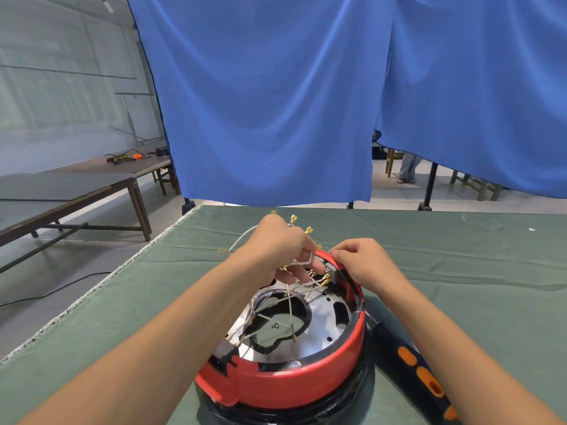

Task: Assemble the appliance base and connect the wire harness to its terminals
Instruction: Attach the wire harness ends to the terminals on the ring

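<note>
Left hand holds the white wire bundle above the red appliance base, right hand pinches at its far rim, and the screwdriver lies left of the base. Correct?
Not quite. In the head view the screwdriver lies right of the red appliance base, not left. The rest holds.

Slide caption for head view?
Left hand grips wire harness; right hand pinches far rim of red appliance base.

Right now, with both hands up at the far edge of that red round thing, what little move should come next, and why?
Probably the left hand, which grips the bundle of white wires with brass connectors, should lower one connector toward the brass terminals inside the red round appliance base. The right hand already pinches the rim there, and several connectors point loose upward.
</note>
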Tool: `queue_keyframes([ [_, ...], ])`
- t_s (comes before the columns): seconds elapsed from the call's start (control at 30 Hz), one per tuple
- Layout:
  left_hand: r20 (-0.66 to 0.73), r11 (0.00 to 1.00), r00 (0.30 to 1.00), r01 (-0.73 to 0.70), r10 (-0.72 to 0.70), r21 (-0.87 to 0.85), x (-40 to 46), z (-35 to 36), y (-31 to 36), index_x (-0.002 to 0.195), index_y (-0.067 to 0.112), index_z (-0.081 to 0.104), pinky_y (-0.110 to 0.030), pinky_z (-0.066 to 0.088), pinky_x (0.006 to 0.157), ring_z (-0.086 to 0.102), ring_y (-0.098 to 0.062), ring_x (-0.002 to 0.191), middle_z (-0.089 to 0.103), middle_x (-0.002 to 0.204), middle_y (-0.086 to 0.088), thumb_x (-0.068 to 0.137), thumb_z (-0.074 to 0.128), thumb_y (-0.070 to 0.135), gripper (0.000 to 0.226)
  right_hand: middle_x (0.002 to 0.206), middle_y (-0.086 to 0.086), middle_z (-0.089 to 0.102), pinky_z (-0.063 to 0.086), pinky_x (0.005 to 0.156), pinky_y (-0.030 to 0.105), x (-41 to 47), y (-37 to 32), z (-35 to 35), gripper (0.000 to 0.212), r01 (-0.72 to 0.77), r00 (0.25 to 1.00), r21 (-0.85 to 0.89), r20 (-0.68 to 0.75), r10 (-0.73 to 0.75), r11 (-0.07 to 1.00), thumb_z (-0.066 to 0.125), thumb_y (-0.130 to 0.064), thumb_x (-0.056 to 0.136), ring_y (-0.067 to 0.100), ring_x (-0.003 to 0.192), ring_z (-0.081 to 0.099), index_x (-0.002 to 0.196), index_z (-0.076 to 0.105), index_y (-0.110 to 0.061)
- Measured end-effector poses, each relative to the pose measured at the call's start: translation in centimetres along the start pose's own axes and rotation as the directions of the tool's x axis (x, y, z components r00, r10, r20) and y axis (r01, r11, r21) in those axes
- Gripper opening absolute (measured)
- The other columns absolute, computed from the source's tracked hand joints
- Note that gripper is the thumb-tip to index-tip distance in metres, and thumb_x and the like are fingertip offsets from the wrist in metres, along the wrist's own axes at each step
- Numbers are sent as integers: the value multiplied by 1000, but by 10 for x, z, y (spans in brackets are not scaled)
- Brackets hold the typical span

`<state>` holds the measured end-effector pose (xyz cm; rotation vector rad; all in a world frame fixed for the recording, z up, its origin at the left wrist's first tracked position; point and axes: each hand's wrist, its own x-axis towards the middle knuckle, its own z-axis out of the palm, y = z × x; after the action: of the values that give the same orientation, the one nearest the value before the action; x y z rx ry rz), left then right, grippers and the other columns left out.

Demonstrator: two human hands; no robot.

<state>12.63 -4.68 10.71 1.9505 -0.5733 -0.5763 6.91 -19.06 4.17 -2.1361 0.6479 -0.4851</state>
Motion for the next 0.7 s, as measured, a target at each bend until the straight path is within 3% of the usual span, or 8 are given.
queue_keyframes([
  [0.27,58,984,984,172,-170,-38,16,19,-27,85,1,56,-12,36,36,49,-11,30,67,54,-7,90,52,3,7,80,-6,70,51,83,34,0,2,2,25,10,1000,-1,-11,-10,1000,54,-17,88,19,89,64,69,67,-28],
  [0.6,128,974,968,224,-217,-41,24,17,-28,98,-1,54,-15,40,34,58,-11,36,70,65,-13,96,43,2,12,83,-3,71,49,80,31,4,5,4,22,23,1000,-10,-16,-23,1000,55,-20,89,18,87,64,71,67,-26],
  [0.7,188,971,954,240,-234,-6,22,15,-20,94,-2,51,-15,39,33,59,-10,37,70,67,-14,98,41,2,12,80,-5,69,48,78,29,4,5,4,23,27,999,-16,-22,-28,1000,55,-20,89,17,87,64,70,66,-27],
])
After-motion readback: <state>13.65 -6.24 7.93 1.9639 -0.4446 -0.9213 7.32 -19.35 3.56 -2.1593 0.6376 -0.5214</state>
